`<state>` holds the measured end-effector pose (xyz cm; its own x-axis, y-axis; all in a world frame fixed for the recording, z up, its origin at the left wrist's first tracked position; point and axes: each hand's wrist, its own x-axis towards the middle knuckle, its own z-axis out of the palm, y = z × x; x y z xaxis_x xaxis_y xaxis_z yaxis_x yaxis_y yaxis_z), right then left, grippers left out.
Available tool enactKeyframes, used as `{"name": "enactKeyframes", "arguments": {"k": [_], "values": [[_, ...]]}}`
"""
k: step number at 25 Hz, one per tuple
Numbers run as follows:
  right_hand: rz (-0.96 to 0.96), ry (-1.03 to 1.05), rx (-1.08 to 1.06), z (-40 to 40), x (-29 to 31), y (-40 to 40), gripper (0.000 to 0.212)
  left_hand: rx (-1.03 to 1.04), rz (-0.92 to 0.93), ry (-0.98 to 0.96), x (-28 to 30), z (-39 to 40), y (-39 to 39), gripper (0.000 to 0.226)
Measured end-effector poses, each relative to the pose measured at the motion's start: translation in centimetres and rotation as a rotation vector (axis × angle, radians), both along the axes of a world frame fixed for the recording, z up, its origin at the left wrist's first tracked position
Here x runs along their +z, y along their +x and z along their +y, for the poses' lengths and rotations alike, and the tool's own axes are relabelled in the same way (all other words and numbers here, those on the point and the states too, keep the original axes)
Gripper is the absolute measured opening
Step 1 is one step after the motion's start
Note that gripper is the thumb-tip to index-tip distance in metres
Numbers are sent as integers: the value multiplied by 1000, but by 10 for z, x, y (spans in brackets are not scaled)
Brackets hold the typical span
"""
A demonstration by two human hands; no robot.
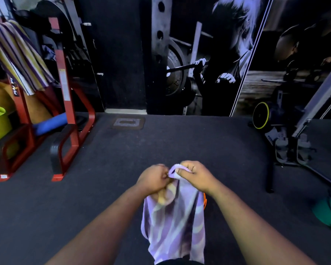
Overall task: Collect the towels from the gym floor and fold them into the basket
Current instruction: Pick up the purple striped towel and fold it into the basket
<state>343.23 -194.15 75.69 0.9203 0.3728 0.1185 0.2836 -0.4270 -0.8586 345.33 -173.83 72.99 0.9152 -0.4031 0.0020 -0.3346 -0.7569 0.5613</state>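
Dark gym floor (122,159) fills view, printed wall mural behind, red rack (69,111) at left. Striped towel (19,54) draped over rack, not yet collected. Left hand (153,180) and right hand (195,176) close together at chest height, each pinching top edge of lilac patterned towel (174,222). Towel hangs straight down between forearms, clear of floor — likely corners being matched for fold. Orange sliver (205,201) behind towel possibly basket; cannot tell. Green bin (329,211) at right edge.
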Motion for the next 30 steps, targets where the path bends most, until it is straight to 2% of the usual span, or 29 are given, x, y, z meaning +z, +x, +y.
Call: {"name": "enactKeyframes", "arguments": {"k": [2, 4, 6, 8, 9, 10, 12, 13, 14, 15, 18, 19, 21, 24, 26, 28, 30], "values": [[-22, -146, -93, -16, -8, 3, 23, 91, 93, -245, -2, 10, 6, 24], [5, -392, -183, -34, -17, 6, 21, 210, 161, -474, -5, 29, 14, 20], [24, -635, -285, -47, -28, 4, 23, 383, 179, -626, -4, 47, 22, 20], [-16, -677, -362, -50, -38, 1, 27, 486, 229, -709, -2, 49, 25, 17], [-39, -602, -389, -47, -43, 0, 26, 498, 239, -715, -1, 47, 25, 18], [-40, -420, -438, -43, -44, -1, 23, 494, 237, -696, -1, 44, 24, 21], [-2, 71, -618, -30, -42, -2, 19, 469, 204, -643, -2, 37, 21, 27], [-17, 209, -697, -28, -41, -3, 19, 482, 188, -644, -1, 36, 20, 27], [-77, 197, -718, -30, -40, -4, 21, 524, 175, -690, 1, 36, 18, 25], [-141, 47, -656, -34, -36, -6, 22, 586, 160, -754, 4, 38, 18, 22], [-157, -806, -310, -41, -30, -11, 33, 682, 124, -842, 8, 46, 20, 15], [-170, -957, -265, -42, -32, -12, 33, 680, 129, -826, 9, 47, 21, 15], [-171, -1007, -324, -47, -38, -15, 21, 732, 133, -839, 9, 50, 23, 15], [-35, -875, -537, -77, -58, -18, 22, 968, 117, -1001, 12, 67, 25, 15], [41, -533, -648, -102, -73, -19, 16, 1041, 123, -959, 11, 81, 25, 20], [124, -72, -665, -102, -75, -20, 30, 961, 207, -829, 3, 78, 25, 24], [205, 131, -660, -82, -67, -18, 33, 782, 302, -737, -4, 58, 23, 31]]}}
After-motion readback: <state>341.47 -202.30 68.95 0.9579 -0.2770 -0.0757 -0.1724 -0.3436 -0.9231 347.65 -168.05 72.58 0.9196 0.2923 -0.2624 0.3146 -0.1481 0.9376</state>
